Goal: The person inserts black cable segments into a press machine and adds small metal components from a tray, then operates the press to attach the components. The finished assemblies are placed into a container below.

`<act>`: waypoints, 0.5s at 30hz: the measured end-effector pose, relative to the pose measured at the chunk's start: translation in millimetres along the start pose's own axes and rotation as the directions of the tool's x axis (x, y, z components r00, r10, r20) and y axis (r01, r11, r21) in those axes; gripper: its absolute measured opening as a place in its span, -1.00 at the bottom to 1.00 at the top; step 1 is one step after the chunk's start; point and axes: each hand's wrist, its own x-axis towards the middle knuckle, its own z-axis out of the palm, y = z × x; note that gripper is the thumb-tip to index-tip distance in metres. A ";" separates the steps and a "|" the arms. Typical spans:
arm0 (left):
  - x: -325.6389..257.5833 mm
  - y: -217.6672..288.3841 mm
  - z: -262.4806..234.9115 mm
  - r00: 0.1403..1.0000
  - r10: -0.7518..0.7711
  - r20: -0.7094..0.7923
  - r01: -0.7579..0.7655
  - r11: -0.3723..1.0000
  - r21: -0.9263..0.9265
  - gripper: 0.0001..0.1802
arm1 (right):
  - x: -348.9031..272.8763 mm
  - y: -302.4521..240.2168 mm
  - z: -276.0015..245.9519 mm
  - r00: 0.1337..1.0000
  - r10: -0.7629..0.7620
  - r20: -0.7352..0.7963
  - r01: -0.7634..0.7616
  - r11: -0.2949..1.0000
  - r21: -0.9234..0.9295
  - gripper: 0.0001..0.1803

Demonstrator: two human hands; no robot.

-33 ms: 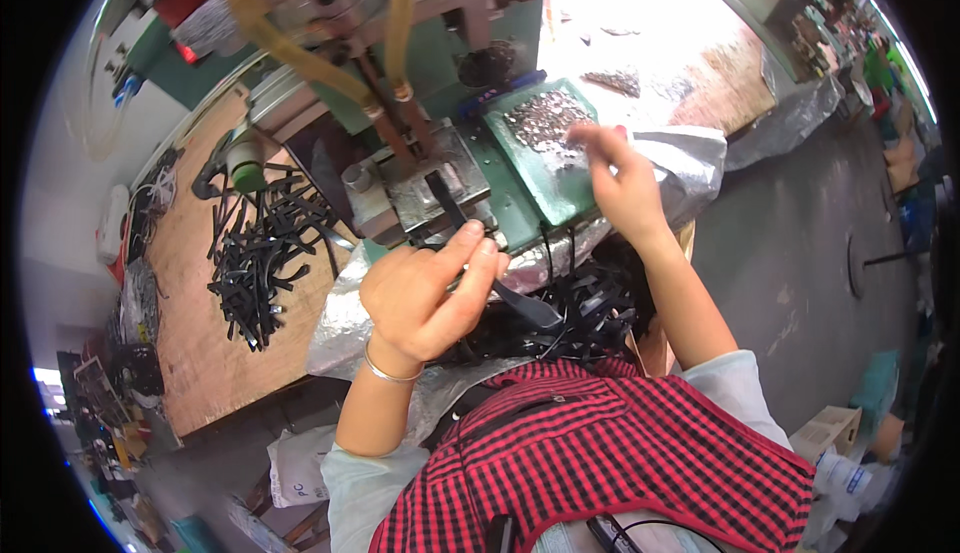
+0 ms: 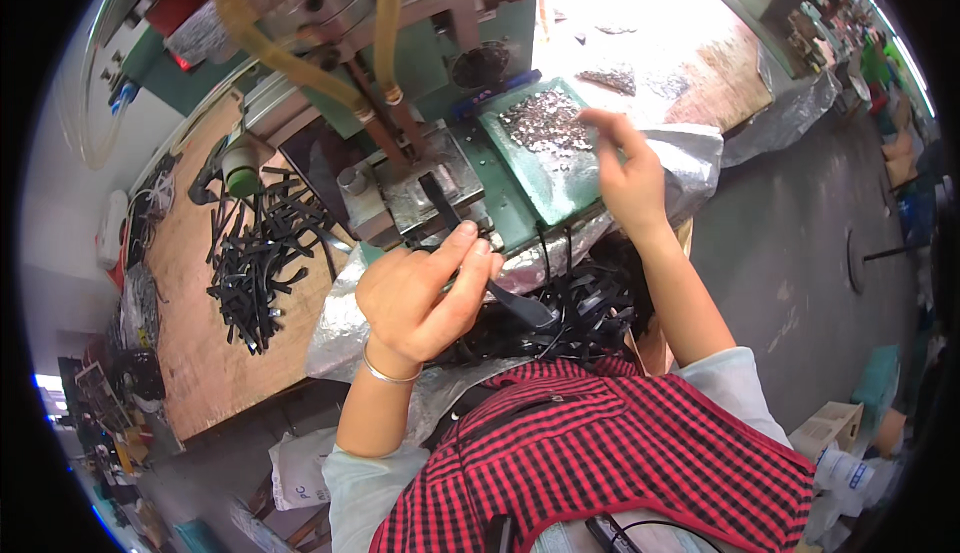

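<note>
My left hand [image 2: 420, 298] is closed, pinching a black strap [image 2: 518, 305] between thumb and forefinger. The strap's far end lies on the metal block [image 2: 448, 178] of a bench press, under its two rods, and its near end hangs toward my lap. My right hand [image 2: 632, 178] hovers at the right edge of a green tray [image 2: 560, 193]. Its thumb and forefinger look apart, with slightly blurred tips; nothing held can be made out. Small shiny metal pieces [image 2: 545, 121] are heaped at the tray's far end.
Cut black straps [image 2: 250, 283] lie piled on the wooden bench [image 2: 190, 353] to the left. More black straps [image 2: 590, 313] sit just before my lap. Yellowish hoses [image 2: 290, 63] hang over the press. Silver sheeting [image 2: 690, 153] covers the bench edge at right.
The view has shifted slightly. My right hand has drawn a little right, away from the metal pieces, its fingers spreading. My left hand stays on the strap.
</note>
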 end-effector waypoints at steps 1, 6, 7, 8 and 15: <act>-0.5 0.9 0.2 1.000 -0.002 -0.008 0.002 1.000 0.018 -0.74 | 7.7 8.8 -1.8 0.994 -0.033 -0.106 0.034 0.999 0.015 -0.70; 3.4 0.7 0.4 1.000 -0.014 0.007 0.014 1.000 -0.006 -0.74 | -2.8 15.9 -9.1 0.988 -0.059 0.141 0.094 0.963 -0.254 -0.81; 4.1 1.4 0.2 1.000 -0.009 0.014 0.009 1.000 0.000 -0.74 | -6.6 16.7 -5.3 0.986 -0.074 0.151 0.117 0.948 -0.296 -0.83; 3.4 2.8 0.1 1.000 -0.018 0.011 0.018 1.000 -0.001 -0.75 | -10.0 17.8 -1.2 0.983 -0.091 0.162 0.142 0.931 -0.337 -0.85; -6.0 23.2 -19.5 0.977 -0.208 0.050 0.209 0.977 -0.031 -0.67 | -9.8 15.4 19.6 0.960 -0.215 0.179 0.275 0.841 -0.466 -0.92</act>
